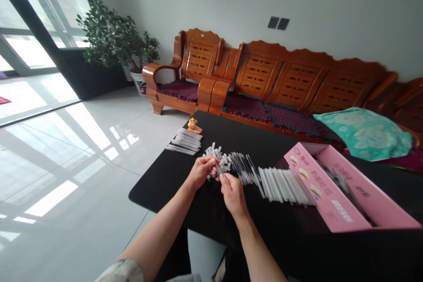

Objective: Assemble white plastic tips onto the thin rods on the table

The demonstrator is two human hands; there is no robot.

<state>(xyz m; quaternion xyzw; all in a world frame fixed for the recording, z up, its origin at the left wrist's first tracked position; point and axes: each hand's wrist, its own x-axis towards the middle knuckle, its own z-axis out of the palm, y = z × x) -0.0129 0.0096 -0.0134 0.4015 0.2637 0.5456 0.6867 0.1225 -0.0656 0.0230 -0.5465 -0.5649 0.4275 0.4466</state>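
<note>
L grip [200,172] shut round spiky white plastic tube cluster [218,161]; R grip [233,195] pinching same, prob.

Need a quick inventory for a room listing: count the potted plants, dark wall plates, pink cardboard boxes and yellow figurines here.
Leafy green potted plant: 1
Dark square wall plates: 2
Pink cardboard box: 1
Small yellow figurine: 1
Total: 5
</note>
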